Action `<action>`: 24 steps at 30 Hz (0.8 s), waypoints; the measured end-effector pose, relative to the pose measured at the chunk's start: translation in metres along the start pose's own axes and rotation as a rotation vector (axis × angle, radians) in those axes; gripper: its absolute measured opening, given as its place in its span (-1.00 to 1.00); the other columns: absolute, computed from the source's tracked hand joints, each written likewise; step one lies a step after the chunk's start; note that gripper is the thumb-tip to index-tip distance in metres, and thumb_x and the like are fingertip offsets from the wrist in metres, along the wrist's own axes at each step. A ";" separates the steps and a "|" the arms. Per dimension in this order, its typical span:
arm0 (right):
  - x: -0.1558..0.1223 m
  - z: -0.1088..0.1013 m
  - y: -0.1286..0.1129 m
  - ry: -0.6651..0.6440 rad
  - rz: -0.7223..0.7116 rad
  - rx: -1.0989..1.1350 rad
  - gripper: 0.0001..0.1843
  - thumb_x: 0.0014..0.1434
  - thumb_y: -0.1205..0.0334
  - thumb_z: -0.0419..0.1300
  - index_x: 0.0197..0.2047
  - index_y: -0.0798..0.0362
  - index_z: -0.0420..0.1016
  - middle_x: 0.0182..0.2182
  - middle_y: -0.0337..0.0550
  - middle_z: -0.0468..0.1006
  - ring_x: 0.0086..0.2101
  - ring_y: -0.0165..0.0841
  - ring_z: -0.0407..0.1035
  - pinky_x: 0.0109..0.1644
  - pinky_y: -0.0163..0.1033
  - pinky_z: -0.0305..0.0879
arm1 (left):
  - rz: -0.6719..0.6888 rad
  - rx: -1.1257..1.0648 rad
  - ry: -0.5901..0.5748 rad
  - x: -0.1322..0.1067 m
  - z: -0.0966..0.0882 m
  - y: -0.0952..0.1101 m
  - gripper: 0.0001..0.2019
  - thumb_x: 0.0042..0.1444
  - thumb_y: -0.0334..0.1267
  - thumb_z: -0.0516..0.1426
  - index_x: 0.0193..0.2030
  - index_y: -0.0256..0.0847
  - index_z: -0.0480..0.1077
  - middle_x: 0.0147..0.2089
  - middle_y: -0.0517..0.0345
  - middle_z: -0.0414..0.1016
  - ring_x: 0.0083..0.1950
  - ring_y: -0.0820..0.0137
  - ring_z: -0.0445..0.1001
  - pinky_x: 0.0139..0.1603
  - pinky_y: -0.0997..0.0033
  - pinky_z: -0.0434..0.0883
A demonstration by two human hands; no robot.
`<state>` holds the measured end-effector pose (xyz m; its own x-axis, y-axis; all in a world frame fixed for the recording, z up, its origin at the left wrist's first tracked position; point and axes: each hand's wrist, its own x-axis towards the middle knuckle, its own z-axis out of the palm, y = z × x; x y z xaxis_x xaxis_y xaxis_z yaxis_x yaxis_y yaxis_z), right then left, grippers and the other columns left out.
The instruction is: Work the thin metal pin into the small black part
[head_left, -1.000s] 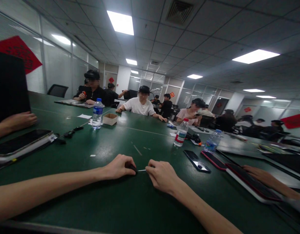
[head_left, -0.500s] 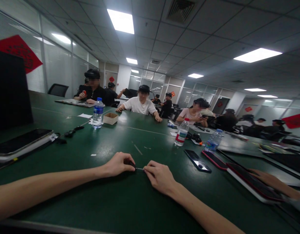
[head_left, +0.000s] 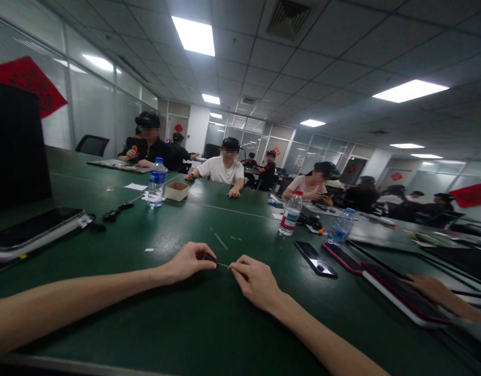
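My left hand (head_left: 189,262) pinches the dark handle of a small screwdriver (head_left: 212,259) between thumb and fingers. From the handle a thin metal shaft runs to the right. The fingertips of my right hand (head_left: 256,282) are closed around the far end of that shaft, so its tip is hidden. Both hands are low over the green table (head_left: 178,329), and the tool lies nearly level between them.
Ahead stand a blue-capped bottle (head_left: 156,183), a small open box (head_left: 177,191) and a red-capped bottle (head_left: 290,215). To the right lie a phone (head_left: 315,258) and a red-edged tablet (head_left: 405,295), with another person's hand (head_left: 428,287) over it. Another phone (head_left: 35,227) is at left.
Both hands have shifted slightly up, still holding the screwdriver, whose handle shows a little more. Across the table, a person in white has moved a hand leftward.
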<state>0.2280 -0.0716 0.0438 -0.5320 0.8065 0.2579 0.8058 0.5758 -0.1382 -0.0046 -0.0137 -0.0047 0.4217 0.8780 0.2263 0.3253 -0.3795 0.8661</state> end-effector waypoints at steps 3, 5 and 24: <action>0.001 -0.002 0.002 -0.004 -0.030 -0.059 -0.62 0.35 0.15 -0.09 -0.06 -0.04 0.54 -0.15 -0.14 0.50 -0.28 -0.40 0.39 -0.21 -0.31 0.30 | 0.011 0.010 0.001 0.000 0.000 0.001 -0.62 -0.04 0.01 0.26 -0.18 -0.23 0.50 -0.39 0.20 0.44 -0.37 0.42 0.36 -0.36 0.47 0.27; 0.002 -0.005 0.002 -0.020 -0.060 -0.112 -0.64 0.35 0.16 -0.08 -0.04 -0.03 0.53 -0.14 -0.13 0.49 -0.30 -0.40 0.38 -0.22 -0.32 0.29 | 0.020 0.011 -0.009 0.000 0.000 0.001 -0.62 -0.04 0.01 0.26 -0.17 -0.22 0.49 -0.37 0.19 0.44 -0.36 0.41 0.37 -0.35 0.46 0.29; 0.004 -0.013 -0.008 -0.139 -0.087 -0.322 -0.69 0.32 0.21 -0.05 -0.06 0.06 0.48 -0.17 -0.05 0.45 -0.24 -0.33 0.33 -0.18 -0.25 0.22 | 0.056 0.037 -0.112 0.000 0.002 0.004 -0.70 -0.03 -0.15 0.26 -0.15 -0.22 0.48 -0.22 0.14 0.54 -0.23 0.37 0.48 -0.17 0.42 0.43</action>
<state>0.2232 -0.0748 0.0584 -0.6144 0.7798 0.1200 0.7850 0.5889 0.1923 -0.0016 -0.0155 -0.0017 0.5317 0.8176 0.2211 0.3284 -0.4397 0.8359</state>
